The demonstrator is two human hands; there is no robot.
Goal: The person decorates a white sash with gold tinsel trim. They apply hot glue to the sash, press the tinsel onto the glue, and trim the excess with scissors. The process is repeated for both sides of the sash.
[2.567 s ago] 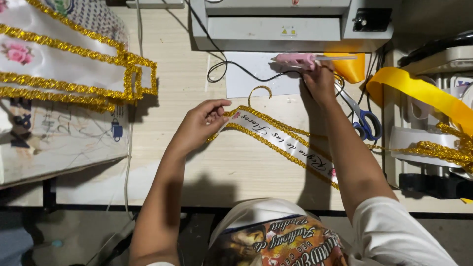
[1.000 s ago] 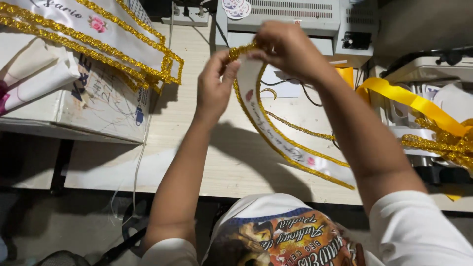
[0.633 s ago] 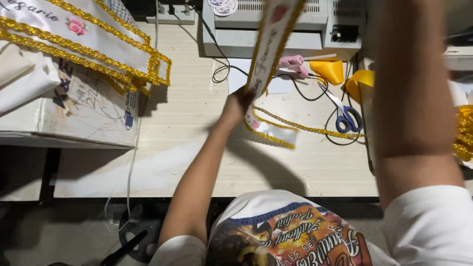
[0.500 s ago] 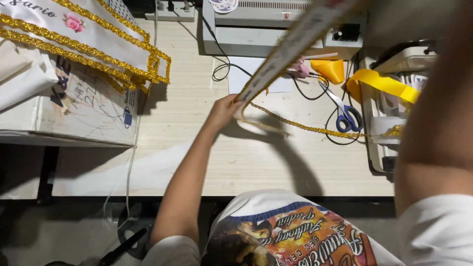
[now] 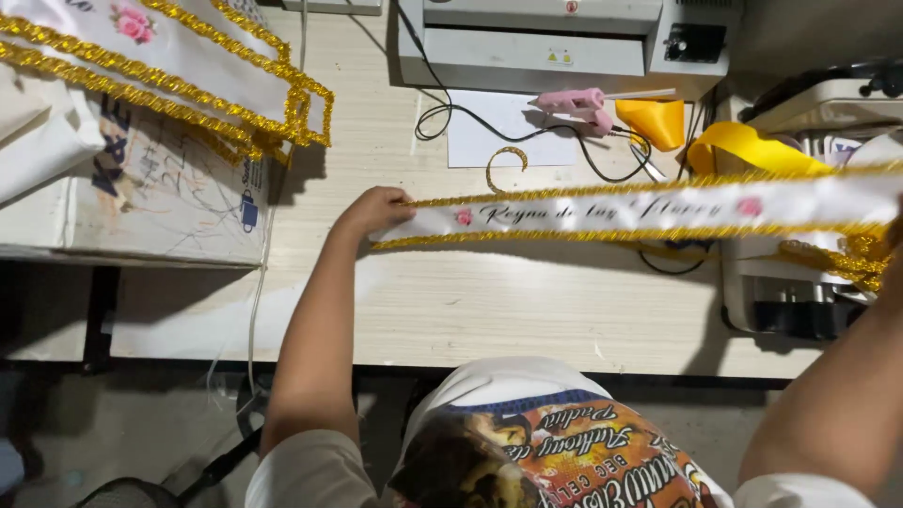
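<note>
Overhead, the head view looks straight down on a pale wood-grain bench (image 5: 489, 301). One white satin sash (image 5: 658, 209), long and flat, edged top and bottom with glittery gold braid and printed with dark script and two small pink roses, is stretched taut above the bench from 9 o'clock to 3 o'clock. The left hand (image 5: 376, 209) closes its grip on the sash's left end, fingers curled over the braid. The right hand is out of the picture past the 3 o'clock edge; only the forearm shows at 4 o'clock, so its grip cannot be told.

At 12 o'clock from the sash sits one boxy grey machine (image 5: 564, 42) with a flat metal front. Just below it lies one white paper sheet (image 5: 508, 127), and on the sheet's right edge one pink glue gun (image 5: 578, 102), smooth plastic, with a black cord looping off it. One loose curl of gold braid (image 5: 503, 165) lies between the sheet and the sash. At 1 o'clock, two pieces of shiny yellow ribbon (image 5: 658, 122) show, one folded to a cone, one arched.

At 10 o'clock, more white sashes with gold trim (image 5: 179, 71) are piled on a scribbled white box (image 5: 160, 198); one pink rose shows on the top one. A tangle of gold braid (image 5: 837, 259) hangs at 3 o'clock.
</note>
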